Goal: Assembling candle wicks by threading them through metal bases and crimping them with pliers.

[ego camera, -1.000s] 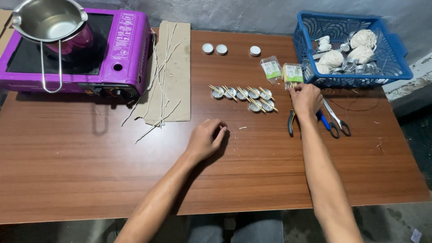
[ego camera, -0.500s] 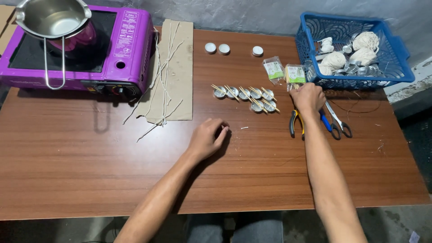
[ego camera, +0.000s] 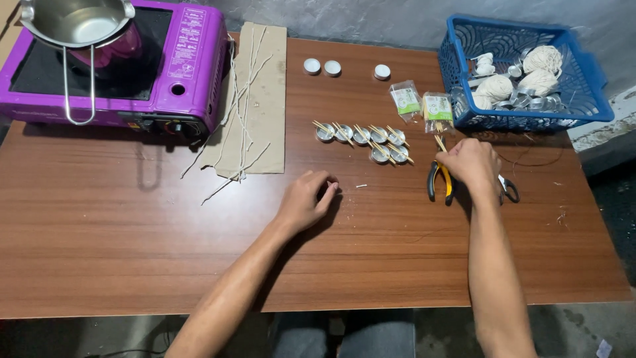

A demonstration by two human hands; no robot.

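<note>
Right of centre, our right hand (ego camera: 469,164) pinches thin wooden sticks (ego camera: 440,143) above the yellow-handled pliers (ego camera: 440,181), close to the stick-fitted tealight cups (ego camera: 368,136); our left hand (ego camera: 306,199) rests loosely curled, holding nothing, mid-table.

Small home craft workshop, candle-making setup. Wooden table (ego camera: 132,245) against a rough grey wall. Upper left: purple portable stove (ego camera: 165,73) with steel pot (ego camera: 76,20). Centre: tealight cups (ego camera: 361,136). Upper right: blue basket (ego camera: 583,99) of string balls. Pliers (ego camera: 440,182) nearby.
</note>
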